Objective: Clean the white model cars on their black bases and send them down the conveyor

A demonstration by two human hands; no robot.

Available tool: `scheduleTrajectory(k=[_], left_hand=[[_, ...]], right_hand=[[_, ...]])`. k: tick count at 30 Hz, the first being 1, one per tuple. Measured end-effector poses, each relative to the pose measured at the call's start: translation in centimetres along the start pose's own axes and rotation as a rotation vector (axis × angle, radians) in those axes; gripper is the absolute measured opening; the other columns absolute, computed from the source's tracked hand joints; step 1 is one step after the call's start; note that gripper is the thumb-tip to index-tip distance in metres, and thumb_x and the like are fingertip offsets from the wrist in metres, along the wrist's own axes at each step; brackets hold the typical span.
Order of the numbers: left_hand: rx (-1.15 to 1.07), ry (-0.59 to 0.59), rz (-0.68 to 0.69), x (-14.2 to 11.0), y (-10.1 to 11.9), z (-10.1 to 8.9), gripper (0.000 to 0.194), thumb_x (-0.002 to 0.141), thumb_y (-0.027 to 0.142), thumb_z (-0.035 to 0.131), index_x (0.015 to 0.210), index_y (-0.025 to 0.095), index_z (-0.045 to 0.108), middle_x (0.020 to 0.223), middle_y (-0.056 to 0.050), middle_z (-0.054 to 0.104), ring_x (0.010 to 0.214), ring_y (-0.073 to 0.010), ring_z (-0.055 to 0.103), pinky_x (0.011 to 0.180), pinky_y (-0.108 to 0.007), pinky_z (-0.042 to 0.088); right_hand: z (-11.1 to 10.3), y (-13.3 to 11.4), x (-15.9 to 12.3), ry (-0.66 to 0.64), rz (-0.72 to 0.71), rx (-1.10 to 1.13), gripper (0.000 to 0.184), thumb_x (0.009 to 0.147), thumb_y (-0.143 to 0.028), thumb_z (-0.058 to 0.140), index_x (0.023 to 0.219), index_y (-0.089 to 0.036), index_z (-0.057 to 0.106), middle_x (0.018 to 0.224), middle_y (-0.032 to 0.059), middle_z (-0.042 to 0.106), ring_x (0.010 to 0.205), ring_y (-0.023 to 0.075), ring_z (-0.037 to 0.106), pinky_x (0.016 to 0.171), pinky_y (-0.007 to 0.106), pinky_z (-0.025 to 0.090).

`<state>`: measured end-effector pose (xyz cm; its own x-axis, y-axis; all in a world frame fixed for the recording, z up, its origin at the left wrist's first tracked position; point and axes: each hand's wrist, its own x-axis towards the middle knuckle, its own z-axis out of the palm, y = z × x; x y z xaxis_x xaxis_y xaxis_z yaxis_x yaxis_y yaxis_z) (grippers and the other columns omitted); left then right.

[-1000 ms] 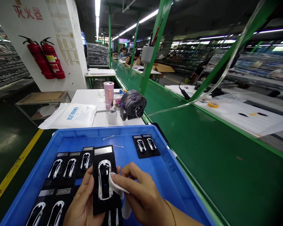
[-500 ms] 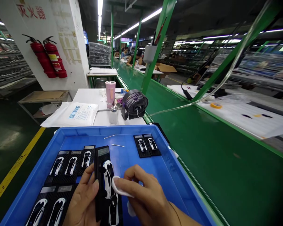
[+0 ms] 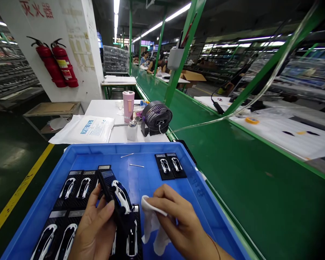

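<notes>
My left hand [image 3: 93, 227] grips a black carbon-textured plaque [image 3: 108, 189] carrying a white-and-black model car [image 3: 121, 196], tilted across the tray. My right hand [image 3: 178, 220] pinches a white cloth wipe [image 3: 153, 224], which hangs down a little right of the car without touching it. A blue plastic tray [image 3: 124, 147] holds several similar plaques [image 3: 76, 187] under and left of my left hand. Another pair of plaques [image 3: 170, 166] lies at the tray's far right. Two cotton swabs [image 3: 132, 160] lie on the tray floor.
Beyond the tray stands a white table with a pink tumbler [image 3: 128, 106], a desk fan [image 3: 156, 119], a small bottle [image 3: 131, 130] and a wipes packet [image 3: 85, 130]. A green workbench [image 3: 233, 180] runs along the right. Co-workers sit far down the line.
The plaque in my left hand has tilted, its car now leaning right instead of upright. My right hand has moved right with the wipe, off the car, and more of the wipe hangs loose.
</notes>
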<state>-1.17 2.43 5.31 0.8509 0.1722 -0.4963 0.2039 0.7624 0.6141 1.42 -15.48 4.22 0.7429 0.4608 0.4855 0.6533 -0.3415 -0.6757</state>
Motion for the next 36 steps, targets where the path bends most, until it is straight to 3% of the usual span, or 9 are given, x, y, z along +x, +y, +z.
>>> scheduleTrajectory(k=[4, 9, 13, 17, 21, 24, 28, 31, 36], left_hand=[[-0.05, -0.019, -0.095, 0.7, -0.2, -0.2, 0.041, 0.084, 0.011, 0.046, 0.124, 0.018, 0.045, 0.108, -0.014, 0.061, 0.099, -0.0246, 0.059, 0.085, -0.042, 0.049], [-0.103, 0.052, -0.167, 0.9, -0.3, 0.8, 0.025, 0.087, 0.017, 0.04, 0.097, 0.004, 0.058, 0.091, -0.02, 0.065, 0.083, -0.0262, 0.064, 0.073, -0.042, 0.054], [-0.197, 0.113, -0.247, 0.6, -0.1, 1.7, 0.035, 0.09, 0.016, 0.027, 0.082, 0.004, 0.059, 0.078, -0.016, 0.065, 0.069, -0.0188, 0.065, 0.063, -0.03, 0.056], [-0.175, 0.087, -0.257, 0.6, -0.3, 1.5, 0.043, 0.091, 0.017, 0.021, 0.078, 0.004, 0.059, 0.076, -0.018, 0.065, 0.07, -0.0205, 0.065, 0.063, -0.031, 0.056], [-0.109, 0.034, -0.189, 0.8, -1.0, 0.8, 0.043, 0.091, 0.017, 0.02, 0.078, 0.005, 0.059, 0.08, -0.018, 0.066, 0.077, -0.0247, 0.065, 0.065, -0.035, 0.055], [-0.118, 0.059, -0.232, 0.8, -1.1, 0.8, 0.036, 0.091, 0.017, 0.024, 0.101, 0.001, 0.055, 0.085, -0.019, 0.065, 0.082, -0.0278, 0.064, 0.067, -0.037, 0.055], [-0.126, 0.13, -0.32, 0.7, -0.9, 1.1, 0.044, 0.09, 0.014, 0.021, 0.126, -0.007, 0.035, 0.089, -0.024, 0.064, 0.083, -0.0288, 0.064, 0.063, -0.034, 0.055], [-0.141, 0.063, -0.26, 0.8, -0.9, 0.9, 0.041, 0.09, 0.016, 0.025, 0.118, -0.008, 0.043, 0.093, -0.028, 0.062, 0.085, -0.029, 0.063, 0.068, -0.037, 0.055], [-0.071, 0.012, -0.157, 0.8, -1.2, 0.3, 0.026, 0.086, 0.019, 0.042, 0.098, 0.002, 0.059, 0.099, -0.024, 0.063, 0.089, -0.0312, 0.062, 0.076, -0.049, 0.051]], right_hand=[[0.4, 0.2, -0.2, 0.031, 0.142, 0.169, 0.03, 0.084, -0.008, 0.044, 0.109, -0.02, 0.058, 0.082, 0.0027, 0.05, 0.078, 0.002, 0.05, 0.069, 0.012, 0.043], [1.3, -0.7, -0.1, 0.023, 0.088, 0.169, 0.029, 0.083, -0.009, 0.046, 0.108, -0.017, 0.059, 0.08, 0.0041, 0.049, 0.076, 0.0026, 0.048, 0.065, 0.012, 0.042], [1.7, -1.0, -0.2, 0.009, 0.063, 0.112, 0.03, 0.083, -0.009, 0.045, 0.108, -0.016, 0.06, 0.078, 0.0048, 0.048, 0.074, 0.0036, 0.046, 0.064, 0.013, 0.042], [1.8, -1.1, -0.3, 0.038, -0.01, 0.071, 0.033, 0.082, -0.009, 0.046, 0.112, -0.015, 0.057, 0.08, 0.0054, 0.048, 0.074, 0.0041, 0.045, 0.064, 0.013, 0.042], [1.7, -1.4, -0.2, 0.051, -0.05, 0.042, 0.035, 0.081, -0.007, 0.046, 0.113, -0.016, 0.056, 0.081, 0.0053, 0.049, 0.076, 0.0042, 0.045, 0.066, 0.014, 0.043], [1.7, -1.4, -0.2, 0.042, -0.059, 0.037, 0.038, 0.08, -0.005, 0.045, 0.114, -0.019, 0.055, 0.081, 0.0048, 0.048, 0.077, 0.0043, 0.046, 0.068, 0.014, 0.043], [1.5, -1.2, -0.4, 0.044, -0.075, 0.011, 0.036, 0.079, -0.006, 0.047, 0.112, -0.017, 0.057, 0.08, 0.0051, 0.048, 0.074, 0.0043, 0.045, 0.065, 0.014, 0.043], [1.0, -1.1, -0.5, 0.041, -0.033, 0.005, 0.035, 0.08, -0.006, 0.046, 0.111, -0.016, 0.058, 0.08, 0.0053, 0.048, 0.073, 0.004, 0.045, 0.065, 0.014, 0.043], [0.1, -1.2, 0.0, 0.113, -0.013, 0.022, 0.038, 0.081, -0.005, 0.044, 0.114, -0.017, 0.056, 0.081, 0.0048, 0.048, 0.076, 0.0036, 0.047, 0.065, 0.014, 0.044]])
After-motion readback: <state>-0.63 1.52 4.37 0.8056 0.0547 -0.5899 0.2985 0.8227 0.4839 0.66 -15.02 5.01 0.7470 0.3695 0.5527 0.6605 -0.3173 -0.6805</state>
